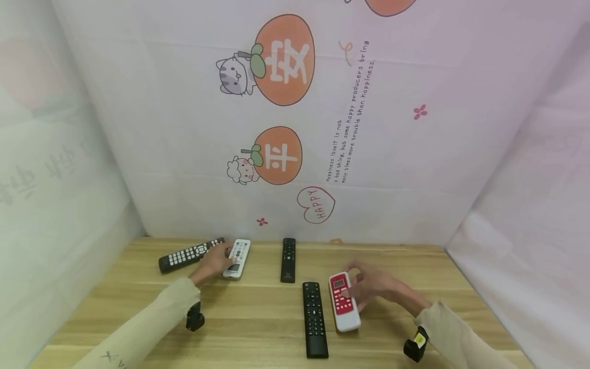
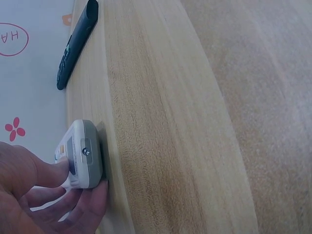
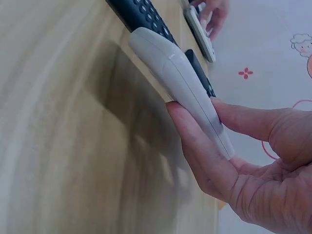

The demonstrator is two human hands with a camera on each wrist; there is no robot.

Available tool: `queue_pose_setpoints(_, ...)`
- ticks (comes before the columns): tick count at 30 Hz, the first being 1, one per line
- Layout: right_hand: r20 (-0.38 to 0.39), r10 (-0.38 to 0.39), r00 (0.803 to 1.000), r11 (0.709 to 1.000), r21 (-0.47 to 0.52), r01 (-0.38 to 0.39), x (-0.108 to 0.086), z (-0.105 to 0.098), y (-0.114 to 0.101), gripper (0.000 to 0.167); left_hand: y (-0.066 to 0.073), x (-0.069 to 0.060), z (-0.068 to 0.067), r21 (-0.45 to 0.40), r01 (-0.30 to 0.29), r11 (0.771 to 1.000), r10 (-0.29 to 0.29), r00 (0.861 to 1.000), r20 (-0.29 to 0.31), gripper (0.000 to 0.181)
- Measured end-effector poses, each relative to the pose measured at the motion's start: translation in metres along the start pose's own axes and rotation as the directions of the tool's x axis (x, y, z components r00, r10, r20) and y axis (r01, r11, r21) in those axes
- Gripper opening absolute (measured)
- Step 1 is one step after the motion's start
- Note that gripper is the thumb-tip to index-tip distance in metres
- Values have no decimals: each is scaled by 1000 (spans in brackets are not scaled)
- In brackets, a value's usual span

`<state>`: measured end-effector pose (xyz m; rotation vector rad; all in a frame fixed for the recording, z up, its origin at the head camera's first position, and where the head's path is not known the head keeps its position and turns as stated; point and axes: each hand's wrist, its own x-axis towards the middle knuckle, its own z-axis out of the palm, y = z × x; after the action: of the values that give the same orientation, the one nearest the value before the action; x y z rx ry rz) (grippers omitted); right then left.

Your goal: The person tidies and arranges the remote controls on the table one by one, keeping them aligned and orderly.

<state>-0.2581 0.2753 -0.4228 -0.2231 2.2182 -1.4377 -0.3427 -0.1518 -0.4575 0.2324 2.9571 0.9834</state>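
Observation:
My left hand (image 1: 215,262) holds a white remote (image 1: 237,259) at the back left, beside a black remote with white buttons (image 1: 184,257). In the left wrist view the thumb of the left hand (image 2: 48,190) lies on the face of the white remote (image 2: 87,156), with fingers round its side and under it. My right hand (image 1: 372,283) grips a red-and-white remote (image 1: 343,302) at the right. The right wrist view shows the right hand (image 3: 248,156) pinching that remote (image 3: 180,78) between thumb and fingers, raised off the wood.
A short black remote (image 1: 288,260) lies at the back middle of the wooden table (image 1: 249,328). A longer black remote (image 1: 315,320) lies nearer, just left of the red-and-white one. White printed cloth (image 1: 184,154) stands behind and at both sides.

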Motion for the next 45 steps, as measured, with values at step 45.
queue_pose_setpoints(45,-103,171,980,937,-290,-194,6,30,-8,41,3,-1,-2,-3,-14,1000,14,1000,3,51)
